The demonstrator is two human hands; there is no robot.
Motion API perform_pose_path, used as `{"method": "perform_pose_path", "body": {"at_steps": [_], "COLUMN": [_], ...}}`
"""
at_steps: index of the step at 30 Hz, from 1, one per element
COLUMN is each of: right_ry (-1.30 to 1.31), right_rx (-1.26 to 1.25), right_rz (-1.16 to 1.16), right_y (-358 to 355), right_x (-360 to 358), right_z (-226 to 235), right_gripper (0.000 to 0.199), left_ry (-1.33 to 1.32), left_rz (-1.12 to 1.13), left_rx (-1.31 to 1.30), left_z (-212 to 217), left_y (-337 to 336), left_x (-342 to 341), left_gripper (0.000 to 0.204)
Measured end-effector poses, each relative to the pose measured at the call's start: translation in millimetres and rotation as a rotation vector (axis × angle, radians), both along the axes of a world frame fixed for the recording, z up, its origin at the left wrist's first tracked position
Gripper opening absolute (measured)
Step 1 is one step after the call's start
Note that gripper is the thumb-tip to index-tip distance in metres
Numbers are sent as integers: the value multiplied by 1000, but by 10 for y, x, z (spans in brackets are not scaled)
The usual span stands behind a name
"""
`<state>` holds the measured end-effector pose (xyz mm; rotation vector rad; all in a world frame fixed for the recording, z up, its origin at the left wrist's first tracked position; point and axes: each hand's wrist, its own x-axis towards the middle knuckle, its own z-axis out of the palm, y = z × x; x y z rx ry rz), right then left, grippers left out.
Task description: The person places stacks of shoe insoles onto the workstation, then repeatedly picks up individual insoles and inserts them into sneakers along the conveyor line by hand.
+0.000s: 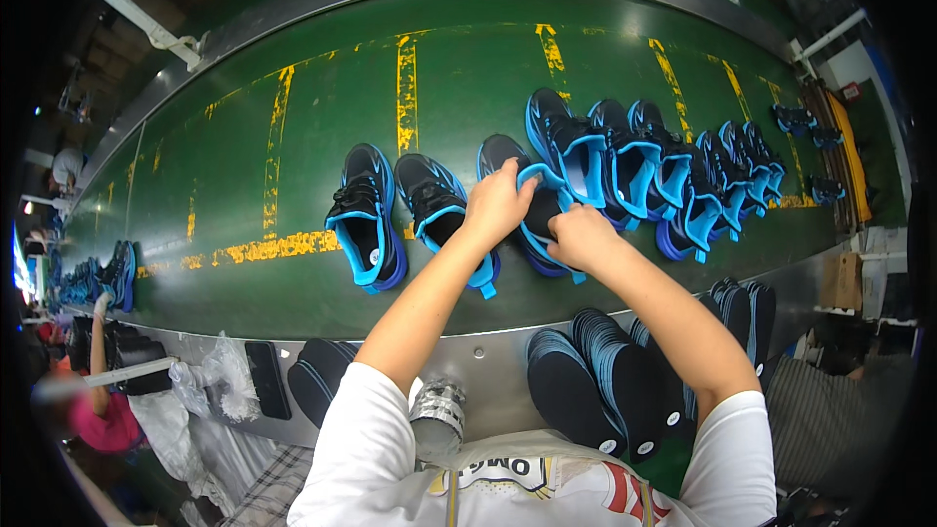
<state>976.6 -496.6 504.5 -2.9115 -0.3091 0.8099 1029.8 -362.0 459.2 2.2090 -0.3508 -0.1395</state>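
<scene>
Both my hands are at one black sneaker (pixel 500 150) with bright blue trim, lying toe-away on a green conveyor belt (pixel 342 102). My left hand (pixel 499 200) is closed on the upper edge of its opening, near the tongue. My right hand (pixel 584 237) has its fingers curled at the right side of the opening; whatever they pinch there is hidden. Left of it lie two matching sneakers, one nearer (pixel 429 185) and one farther left (pixel 363 205). Close on the right stands another sneaker (pixel 561 132), with several more beyond it.
Stacks of black insoles (pixel 561 371) rest on the metal ledge below the belt, with more insoles (pixel 317 371) at left. A roll of tape (pixel 437 415) and a dark phone-like slab (pixel 266 381) are near me. At far left, another person's gloved hand (pixel 101 305) touches sneakers.
</scene>
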Motion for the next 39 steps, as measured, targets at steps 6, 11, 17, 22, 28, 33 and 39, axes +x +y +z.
{"method": "perform_pose_path", "body": {"at_steps": [6, 11, 17, 22, 28, 33, 39], "right_ry": [-74, -366, 140, 333, 288, 155, 140], "right_rx": [21, 102, -277, -379, -405, -522, -390], "right_rz": [177, 205, 339, 322, 503, 870, 679], "right_y": [64, -16, 143, 170, 70, -25, -10], "right_x": [-1, 69, 189, 258, 283, 310, 285], "right_z": [-265, -646, -414, -466, -769, -665, -519], "right_gripper": [14, 10, 28, 34, 31, 31, 45], "left_ry": [120, 144, 110, 139, 141, 112, 57], "left_rz": [59, 57, -16, -72, -103, 60, 116], "left_rx": [64, 65, 93, 81, 14, -107, -158], "left_z": [-56, -49, -79, -79, -68, -105, -139], "left_y": [-27, -78, -34, 1, -30, -206, -242], "left_x": [10, 11, -38, -38, -59, -207, -195], "left_gripper": [38, 37, 34, 32, 32, 33, 42]}}
